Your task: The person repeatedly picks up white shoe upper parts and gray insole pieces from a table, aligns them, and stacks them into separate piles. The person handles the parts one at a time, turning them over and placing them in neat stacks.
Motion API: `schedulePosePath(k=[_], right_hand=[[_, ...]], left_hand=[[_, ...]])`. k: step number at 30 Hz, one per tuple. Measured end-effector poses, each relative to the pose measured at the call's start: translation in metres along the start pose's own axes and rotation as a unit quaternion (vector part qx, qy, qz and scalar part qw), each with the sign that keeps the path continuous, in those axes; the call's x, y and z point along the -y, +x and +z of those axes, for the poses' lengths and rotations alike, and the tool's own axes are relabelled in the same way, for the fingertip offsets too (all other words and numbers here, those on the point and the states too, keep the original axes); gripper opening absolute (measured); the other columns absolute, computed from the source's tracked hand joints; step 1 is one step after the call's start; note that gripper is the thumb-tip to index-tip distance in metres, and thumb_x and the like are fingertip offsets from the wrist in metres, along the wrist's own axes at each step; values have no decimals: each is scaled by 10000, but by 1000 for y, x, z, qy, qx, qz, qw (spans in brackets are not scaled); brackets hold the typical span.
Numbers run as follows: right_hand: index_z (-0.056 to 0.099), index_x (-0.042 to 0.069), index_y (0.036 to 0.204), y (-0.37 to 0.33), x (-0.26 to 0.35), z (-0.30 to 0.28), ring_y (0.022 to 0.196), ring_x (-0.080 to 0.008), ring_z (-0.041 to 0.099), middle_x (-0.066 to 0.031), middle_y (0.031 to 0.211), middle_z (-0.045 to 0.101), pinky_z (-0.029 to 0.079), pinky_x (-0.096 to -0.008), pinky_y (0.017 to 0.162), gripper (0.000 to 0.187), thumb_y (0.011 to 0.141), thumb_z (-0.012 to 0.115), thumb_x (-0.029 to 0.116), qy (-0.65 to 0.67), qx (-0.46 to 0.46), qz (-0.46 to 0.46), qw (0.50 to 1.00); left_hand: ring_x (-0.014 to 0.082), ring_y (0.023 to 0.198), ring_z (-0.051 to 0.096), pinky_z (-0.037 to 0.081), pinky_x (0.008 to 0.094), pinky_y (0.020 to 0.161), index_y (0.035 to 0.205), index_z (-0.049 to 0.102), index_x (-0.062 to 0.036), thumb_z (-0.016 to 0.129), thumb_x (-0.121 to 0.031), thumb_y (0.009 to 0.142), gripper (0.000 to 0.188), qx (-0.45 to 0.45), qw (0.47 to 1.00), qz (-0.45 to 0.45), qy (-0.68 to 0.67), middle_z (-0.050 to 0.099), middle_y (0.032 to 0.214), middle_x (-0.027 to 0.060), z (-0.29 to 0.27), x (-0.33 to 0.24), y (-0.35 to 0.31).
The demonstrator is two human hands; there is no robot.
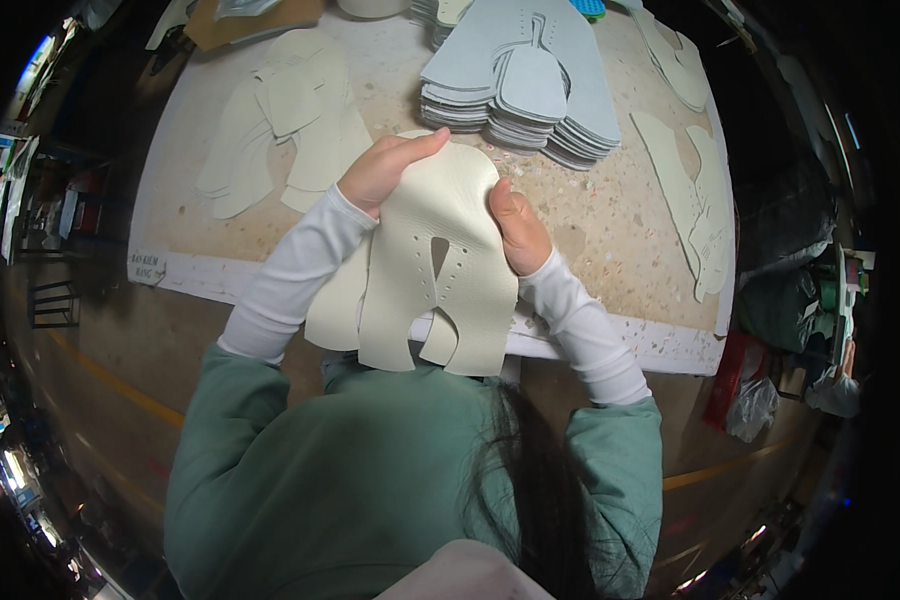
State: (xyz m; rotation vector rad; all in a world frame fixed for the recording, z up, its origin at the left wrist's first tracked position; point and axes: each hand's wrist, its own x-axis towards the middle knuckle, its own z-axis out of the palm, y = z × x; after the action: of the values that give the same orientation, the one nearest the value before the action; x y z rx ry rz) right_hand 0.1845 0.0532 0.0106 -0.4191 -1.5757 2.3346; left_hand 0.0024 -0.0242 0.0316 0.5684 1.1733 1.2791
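A cream leather shoe upper piece (440,205), with a teardrop slot and rows of punched holes, is held up by both my hands at the table's front edge. My left hand (390,172) grips its upper left side, thumb lying along the top. At the right edge, my right hand (519,230) is closed on it with the thumb on top; its other fingers are hidden behind. The leather bows between the hands, and its split lower ends hang past the table edge. Another cream flap (336,312) shows behind it on the left; whether it is a separate piece I cannot tell.
A thick stack of pale grey cut pieces (530,85) stands just beyond my hands. Loose cream pieces lie on the table (580,260) at the left (300,110) and right (705,200). Cardboard (250,25) sits at the far left; a red bin (735,375) stands beyond the right edge.
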Motion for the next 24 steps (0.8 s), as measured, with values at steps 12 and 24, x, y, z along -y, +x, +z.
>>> schedulePosePath(k=[12, 24], right_hand=[[635, -25, 765, 48, 60, -5, 464, -239, 474, -156, 551, 525, 396, -317, 487, 340, 790, 662, 312, -553, -20, -75, 829], [690, -2, 796, 72, 36, 0, 574, -132, 595, -65, 686, 660, 469, -259, 560, 335, 724, 737, 321, -294, 76, 59, 951]], left_hand=[[77, 662, 455, 410, 244, 650, 729, 489, -21, 538, -257, 912, 303, -90, 881, 345, 312, 501, 648, -11, 14, 8, 14], [47, 649, 370, 338, 199, 609, 681, 457, -54, 565, -225, 910, 305, -170, 901, 338, 213, 428, 649, -44, -4, 2, 16]])
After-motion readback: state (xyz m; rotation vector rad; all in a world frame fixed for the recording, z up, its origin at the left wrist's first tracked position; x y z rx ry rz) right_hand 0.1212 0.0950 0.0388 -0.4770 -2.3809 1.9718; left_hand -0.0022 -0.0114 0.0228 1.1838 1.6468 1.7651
